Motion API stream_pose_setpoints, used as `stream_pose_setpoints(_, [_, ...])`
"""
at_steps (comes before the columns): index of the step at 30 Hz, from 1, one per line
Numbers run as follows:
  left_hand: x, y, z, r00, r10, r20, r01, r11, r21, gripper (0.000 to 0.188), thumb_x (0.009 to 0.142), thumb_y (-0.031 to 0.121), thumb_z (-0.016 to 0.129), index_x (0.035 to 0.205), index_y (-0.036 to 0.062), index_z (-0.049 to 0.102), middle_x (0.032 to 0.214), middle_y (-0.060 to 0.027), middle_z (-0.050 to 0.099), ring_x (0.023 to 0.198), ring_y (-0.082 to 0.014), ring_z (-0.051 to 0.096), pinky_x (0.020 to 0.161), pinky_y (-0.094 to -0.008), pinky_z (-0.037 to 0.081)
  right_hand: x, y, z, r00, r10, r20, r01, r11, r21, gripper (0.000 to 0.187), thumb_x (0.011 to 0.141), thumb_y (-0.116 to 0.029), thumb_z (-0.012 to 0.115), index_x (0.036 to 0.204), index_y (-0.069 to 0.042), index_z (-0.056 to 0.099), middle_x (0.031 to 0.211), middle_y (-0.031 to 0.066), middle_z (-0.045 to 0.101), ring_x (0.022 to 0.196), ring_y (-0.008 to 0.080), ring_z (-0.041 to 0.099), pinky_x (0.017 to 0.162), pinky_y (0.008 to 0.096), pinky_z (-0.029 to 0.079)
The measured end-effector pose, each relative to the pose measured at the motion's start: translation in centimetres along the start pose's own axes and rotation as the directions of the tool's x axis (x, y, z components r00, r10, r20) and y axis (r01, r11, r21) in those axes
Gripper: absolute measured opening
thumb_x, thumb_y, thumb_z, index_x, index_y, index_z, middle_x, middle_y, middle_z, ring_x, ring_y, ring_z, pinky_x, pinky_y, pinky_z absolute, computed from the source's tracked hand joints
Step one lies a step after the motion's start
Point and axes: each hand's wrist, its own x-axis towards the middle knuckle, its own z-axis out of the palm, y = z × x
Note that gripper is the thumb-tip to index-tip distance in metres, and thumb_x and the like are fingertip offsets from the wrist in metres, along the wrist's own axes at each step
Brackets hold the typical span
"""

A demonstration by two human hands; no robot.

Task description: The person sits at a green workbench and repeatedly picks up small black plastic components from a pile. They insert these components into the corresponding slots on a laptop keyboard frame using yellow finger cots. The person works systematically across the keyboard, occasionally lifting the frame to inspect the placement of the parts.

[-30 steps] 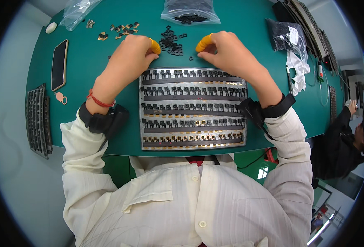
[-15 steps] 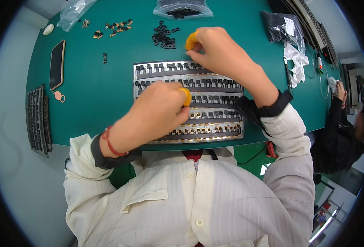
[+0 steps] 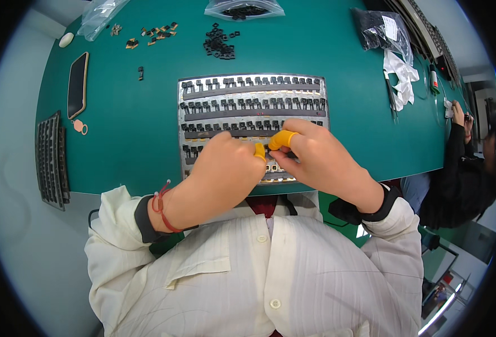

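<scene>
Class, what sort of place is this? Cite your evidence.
Probably a small-parts assembly workshop: a green workbench, a flat tray with rows of small black parts, and yellow finger cots.

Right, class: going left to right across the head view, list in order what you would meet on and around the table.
Dark slotted panels → phone → lone small black part → left hand → right hand → crumpled white sheet → another person's hand

I see yellow tubular finger covers [image 3: 282, 138], a flat green tabletop [image 3: 130, 140], small square black parts [image 3: 222, 51], and a cream cloth shirt [image 3: 310, 264], faintly striped, it seems from here.
</scene>
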Motion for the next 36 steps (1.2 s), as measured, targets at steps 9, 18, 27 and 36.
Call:
stream_pose_setpoints(9, [0.4, -1.6, -1.9, 0.989, -0.027, 0.144, 0.062, 0.967, -0.247, 0.028, 0.089, 0.021, 0.065, 0.074, -0.0026, 0.067, 0.065, -0.0166, 0.062, 0.06, -0.037, 0.061, 0.06, -0.0436, 0.049, 0.1, -0.8, 1.0, 0.997, -0.06, 0.05, 0.069, 0.977, -0.2, 0.011, 0.08, -0.009, 0.068, 0.076, 0.001, 0.065, 0.076, 0.0124, 0.057, 0.072, 0.0301, 0.063, 0.062, 0.04, 0.053])
stream_pose_setpoints(18, [3.5, -13.3, -5.8, 0.849, -0.506, -0.152, 0.417, 0.819, -0.395, 0.024, 0.082, 0.009, 0.073, 0.101, -0.0065, 0.072, 0.084, -0.0157, 0.073, 0.075, -0.0203, 0.069, 0.073, -0.0315, 0.055, 1.1, -2.2, 0.3, 0.946, -0.005, 0.323, 0.092, 0.963, -0.253, 0.037, 0.092, -0.022, 0.061, 0.064, 0.002, 0.062, 0.058, 0.015, 0.059, 0.05, 0.0352, 0.058, 0.052, 0.0431, 0.049])
stream_pose_setpoints(27, [6.0, -14.7, -3.3, 0.894, -0.363, -0.263, 0.288, 0.915, -0.283, 0.022, 0.082, 0.006, 0.072, 0.1, -0.0065, 0.072, 0.084, -0.0182, 0.073, 0.072, -0.0243, 0.071, 0.071, -0.0316, 0.056, 6.8, 1.0, -3.8, 0.998, -0.01, 0.065, 0.016, 0.997, -0.082, 0.019, 0.085, -0.012, 0.066, 0.085, 0.006, 0.071, 0.073, 0.0251, 0.065, 0.069, 0.041, 0.066, 0.067, 0.0437, 0.054])
stream_pose_setpoints(36, [6.3, -14.1, -2.7, 0.887, -0.267, -0.377, 0.242, 0.964, -0.113, 0.014, 0.08, 0.01, 0.072, 0.084, -0.0041, 0.07, 0.073, -0.0166, 0.067, 0.068, -0.0319, 0.065, 0.063, -0.0395, 0.052, 14.8, 4.2, -1.7, 0.979, 0.189, -0.074, -0.189, 0.982, 0.006, 0.019, 0.078, -0.011, 0.075, 0.089, 0.005, 0.073, 0.081, 0.0199, 0.071, 0.076, 0.033, 0.07, 0.07, 0.0398, 0.055])
